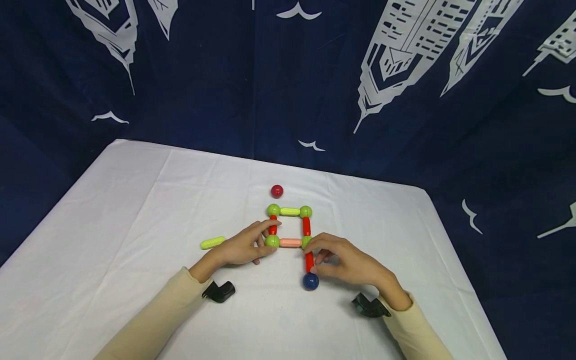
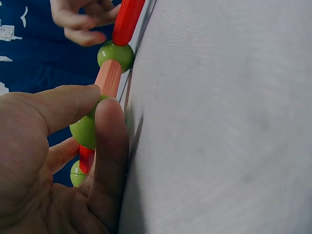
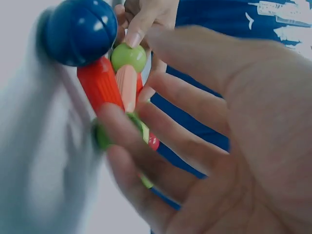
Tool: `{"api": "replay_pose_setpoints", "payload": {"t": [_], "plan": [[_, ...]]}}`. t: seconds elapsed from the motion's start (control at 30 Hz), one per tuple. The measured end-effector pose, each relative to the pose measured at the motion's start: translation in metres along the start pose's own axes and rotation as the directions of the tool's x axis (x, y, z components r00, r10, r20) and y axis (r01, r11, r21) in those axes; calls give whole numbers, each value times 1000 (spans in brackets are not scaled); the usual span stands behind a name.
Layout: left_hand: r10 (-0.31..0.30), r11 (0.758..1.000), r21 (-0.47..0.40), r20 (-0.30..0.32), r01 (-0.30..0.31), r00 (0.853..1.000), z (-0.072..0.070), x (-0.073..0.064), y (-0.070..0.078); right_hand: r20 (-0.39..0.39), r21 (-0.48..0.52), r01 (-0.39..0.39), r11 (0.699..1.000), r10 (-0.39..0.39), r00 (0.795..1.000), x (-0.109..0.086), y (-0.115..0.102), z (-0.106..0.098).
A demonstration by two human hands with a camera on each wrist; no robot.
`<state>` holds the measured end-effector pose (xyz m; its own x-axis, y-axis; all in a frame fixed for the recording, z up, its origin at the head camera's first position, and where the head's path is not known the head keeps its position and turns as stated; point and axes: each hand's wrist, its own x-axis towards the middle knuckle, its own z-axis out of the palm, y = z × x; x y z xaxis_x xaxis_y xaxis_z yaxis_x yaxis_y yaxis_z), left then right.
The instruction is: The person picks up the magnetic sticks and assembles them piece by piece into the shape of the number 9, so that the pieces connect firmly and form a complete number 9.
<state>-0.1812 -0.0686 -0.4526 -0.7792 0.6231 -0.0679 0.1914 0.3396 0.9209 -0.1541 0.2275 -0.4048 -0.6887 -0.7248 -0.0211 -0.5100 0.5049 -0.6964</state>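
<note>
Green balls and short rods form a square on the white cloth. A yellow-green rod point(image 1: 290, 212) makes its far side, red rods point(image 1: 307, 226) its two sides, and a pink rod point(image 1: 290, 243) its near side. My left hand point(image 1: 245, 245) pinches the near-left green ball point(image 2: 84, 130) between thumb and finger. From the near-right green ball point(image 3: 101, 135), another red rod point(image 3: 99, 84) runs toward me and ends in a dark blue ball point(image 1: 310, 281). Around this rod, my right hand point(image 1: 348, 260) has its fingers loosely bent and spread, the thumb apart from them, gripping nothing.
Beyond the square lies a loose red ball point(image 1: 277, 191). A loose yellow-green rod point(image 1: 213, 243) is left of the square, beside my left wrist. A dark blue printed curtain point(image 1: 288, 90) hangs behind the table point(image 1: 135, 210).
</note>
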Motion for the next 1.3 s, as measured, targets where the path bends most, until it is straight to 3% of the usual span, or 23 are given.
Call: {"api": "replay_pose_setpoints", "payload": {"t": [0.17, 0.37, 0.67, 0.83, 0.97, 1.3], "plan": [[-8, 1000, -3, 4, 8, 1000, 0, 0, 1, -132, 7, -90, 996, 90, 987, 2, 10, 2], [-7, 1000, 8, 7, 7, 1000, -1, 1, 1, -118, 96, -165, 982, 176, 977, 7, 25, 9], [-52, 998, 29, 28, 51, 998, -8, -6, 8, -143, 96, -172, 980, 184, 972, 13, 32, 17], [5, 988, 153, -56, 3, 998, -21, -19, 18, -150, 94, -186, 978, 198, 969, 14, 31, 18], [66, 974, 223, -153, -31, 986, -35, -36, 22, -134, 92, -207, 974, 219, 967, 14, 30, 20], [92, 974, 224, -277, -29, 957, -61, -77, -1, -128, 81, -219, 972, 229, 965, 14, 31, 18]]}}
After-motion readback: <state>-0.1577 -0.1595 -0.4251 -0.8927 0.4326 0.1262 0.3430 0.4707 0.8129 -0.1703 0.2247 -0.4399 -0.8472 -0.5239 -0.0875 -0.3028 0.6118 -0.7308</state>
